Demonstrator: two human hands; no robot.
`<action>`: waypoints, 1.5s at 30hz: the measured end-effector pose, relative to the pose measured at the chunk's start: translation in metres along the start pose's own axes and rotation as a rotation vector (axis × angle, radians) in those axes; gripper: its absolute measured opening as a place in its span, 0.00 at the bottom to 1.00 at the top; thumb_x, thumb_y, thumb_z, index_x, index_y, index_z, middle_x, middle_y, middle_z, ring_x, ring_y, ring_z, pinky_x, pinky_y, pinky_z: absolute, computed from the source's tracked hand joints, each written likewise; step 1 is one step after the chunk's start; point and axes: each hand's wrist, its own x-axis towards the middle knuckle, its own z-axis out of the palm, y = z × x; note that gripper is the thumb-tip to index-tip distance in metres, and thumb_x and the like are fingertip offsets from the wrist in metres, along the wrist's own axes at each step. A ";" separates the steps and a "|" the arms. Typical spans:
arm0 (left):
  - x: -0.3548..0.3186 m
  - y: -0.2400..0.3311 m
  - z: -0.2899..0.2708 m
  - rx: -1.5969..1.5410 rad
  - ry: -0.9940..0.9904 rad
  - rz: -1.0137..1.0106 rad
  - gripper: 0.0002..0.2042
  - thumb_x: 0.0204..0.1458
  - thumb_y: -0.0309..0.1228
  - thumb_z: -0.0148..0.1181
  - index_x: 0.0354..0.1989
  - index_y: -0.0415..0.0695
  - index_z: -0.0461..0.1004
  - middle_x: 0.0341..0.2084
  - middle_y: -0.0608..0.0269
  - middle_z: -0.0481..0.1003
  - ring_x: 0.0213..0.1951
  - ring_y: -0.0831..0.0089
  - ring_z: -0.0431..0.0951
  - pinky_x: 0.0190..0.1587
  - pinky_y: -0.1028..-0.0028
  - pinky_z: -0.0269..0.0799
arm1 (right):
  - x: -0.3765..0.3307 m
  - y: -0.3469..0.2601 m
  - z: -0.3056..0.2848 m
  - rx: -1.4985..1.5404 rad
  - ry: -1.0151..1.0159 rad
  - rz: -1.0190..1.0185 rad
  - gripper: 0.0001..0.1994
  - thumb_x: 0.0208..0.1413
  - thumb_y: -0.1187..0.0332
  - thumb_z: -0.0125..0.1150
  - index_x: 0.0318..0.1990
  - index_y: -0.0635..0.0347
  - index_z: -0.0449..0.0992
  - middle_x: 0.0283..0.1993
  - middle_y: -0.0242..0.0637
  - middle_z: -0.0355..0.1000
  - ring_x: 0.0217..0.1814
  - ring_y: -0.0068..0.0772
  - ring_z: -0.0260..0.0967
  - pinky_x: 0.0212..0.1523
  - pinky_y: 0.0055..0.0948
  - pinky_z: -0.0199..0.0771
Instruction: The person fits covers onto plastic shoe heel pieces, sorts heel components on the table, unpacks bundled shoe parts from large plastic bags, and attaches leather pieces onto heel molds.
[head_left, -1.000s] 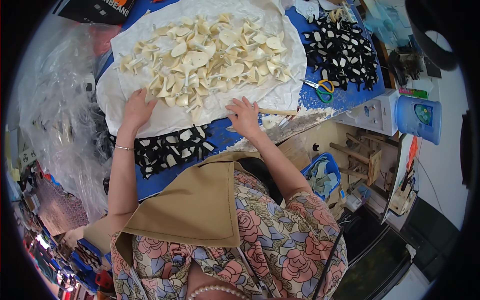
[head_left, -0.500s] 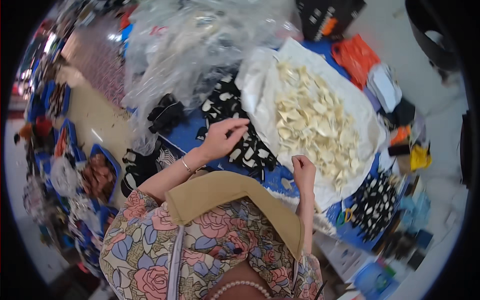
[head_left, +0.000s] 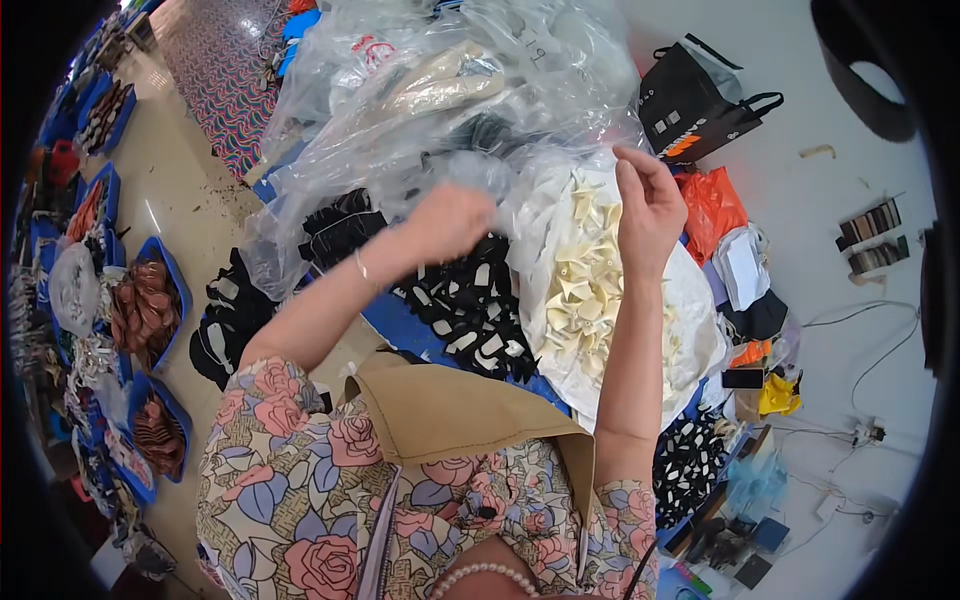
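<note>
My left hand (head_left: 450, 222) is smeared by motion above the pile of black pieces with white patches (head_left: 478, 318), beside the clear plastic bags; what it holds, if anything, cannot be made out. Farther right, my right hand (head_left: 652, 212) is raised over the far right part of the white cloth sack (head_left: 535, 265). Its thumb and fingertips come together in a pinch, and anything between them is too small to tell. Curved cream-coloured pieces (head_left: 580, 295) are heaped on the sack, partly hidden behind my right forearm.
Large clear plastic bags (head_left: 440, 85) cover the far side of the blue surface. A black carrier bag (head_left: 700, 105) and a red plastic bag (head_left: 712, 212) stand at the far right. More black-and-white pieces (head_left: 688, 462) lie near right. Blue bins (head_left: 183, 290) stand on the floor at left.
My right hand has risen from the sack's near edge and reached away over it. My left hand has moved a little farther away. The view has shifted, showing more of the plastic bags.
</note>
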 end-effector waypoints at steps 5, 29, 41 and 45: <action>-0.068 0.025 0.046 -0.115 -0.172 -0.020 0.04 0.42 0.29 0.59 0.25 0.44 0.73 0.21 0.59 0.70 0.29 0.57 0.72 0.33 0.62 0.67 | 0.024 0.040 0.010 -0.474 -0.128 -0.167 0.20 0.46 0.72 0.63 0.50 0.60 0.70 0.49 0.42 0.66 0.56 0.37 0.61 0.57 0.34 0.57; -0.052 -0.094 -0.036 -0.052 0.452 -0.627 0.07 0.44 0.32 0.58 0.30 0.45 0.77 0.29 0.52 0.74 0.31 0.52 0.74 0.35 0.61 0.69 | 0.021 0.001 0.052 -0.646 -0.312 -0.440 0.12 0.44 0.74 0.62 0.40 0.57 0.74 0.44 0.40 0.70 0.49 0.44 0.65 0.48 0.37 0.64; -0.063 -0.083 0.023 -0.219 0.585 -0.571 0.04 0.45 0.26 0.60 0.30 0.43 0.78 0.24 0.57 0.72 0.26 0.63 0.73 0.31 0.70 0.69 | -0.058 0.069 0.096 -0.701 -0.837 -0.178 0.22 0.43 0.71 0.63 0.50 0.59 0.70 0.51 0.51 0.66 0.51 0.53 0.65 0.50 0.40 0.66; -0.056 -0.099 -0.029 -0.439 0.576 -0.628 0.10 0.47 0.30 0.59 0.36 0.39 0.77 0.36 0.58 0.77 0.34 0.66 0.76 0.38 0.72 0.71 | -0.062 0.067 0.079 -0.699 -1.007 0.284 0.21 0.43 0.72 0.63 0.49 0.61 0.71 0.48 0.50 0.69 0.50 0.51 0.67 0.50 0.40 0.67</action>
